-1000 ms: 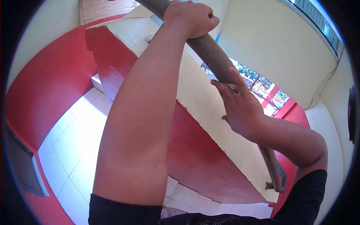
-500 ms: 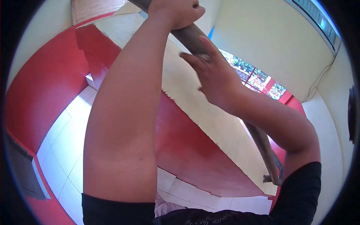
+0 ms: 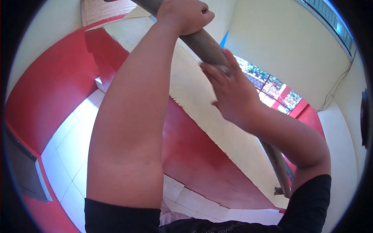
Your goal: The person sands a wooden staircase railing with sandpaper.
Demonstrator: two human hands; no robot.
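Note:
A thick grey-brown handrail (image 3: 206, 46) slants from the upper left down to the right. High on it my left hand (image 3: 184, 16) is closed in a fist over the rail, which passes beneath and behind it. Lower down, my right hand (image 3: 239, 93) touches the rail with fingers stretched and apart. A small pale spot shows among those fingers, too blurred to identify. Beyond my right forearm, the rail continues to a bent end with a short stub (image 3: 279, 190).
Beneath the rail slopes a cream and red stair wall (image 3: 210, 136) with a ragged paint edge. White floor tiles (image 3: 66, 155) lie at the left beside a curved-looking red wall (image 3: 50, 93). A window grille (image 3: 272, 85) and hanging wires (image 3: 333, 91) are at the right.
My right hand appears slightly lower and farther right in view, still touching the rail. My left hand stays closed on the rail. The whole view has shifted a little.

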